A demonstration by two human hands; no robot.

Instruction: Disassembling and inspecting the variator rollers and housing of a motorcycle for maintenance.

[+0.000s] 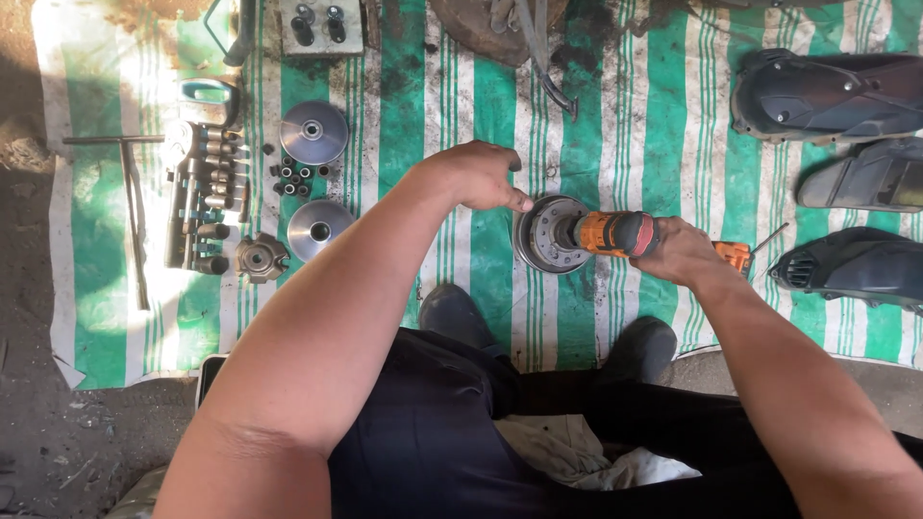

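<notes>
Green-and-white striped mat (663,125), oil-stained, laid on the ground and carrying the dismantled parts. Centre: a round metal drum (540,234) stands on edge on the mat, just beyond the person's shoes. The left hand (478,176) rests on the drum's far-left rim, fingers curled over it and thumb extended, steadying it. The right hand (681,252) is closed round the grip of an orange power driver (615,233), whose nose is pressed into the drum's hub from the right.

To do this well, the driver should probably stay square to the hub while the left hand resists any turning of the drum; fingers are best kept clear of the spinning centre.

Left: two polished discs (314,133), a cluster of small rollers (293,178), a socket rack (204,197) and a T-handled wrench (130,183). Right: three dark plastic covers (827,91), the nearer ones cut off by the frame edge.

Not resolved: the bit or socket inside the hub, the driver's trigger beneath the right hand, and the drum's far face. The objects along the far edge are cropped and hard to identify.
</notes>
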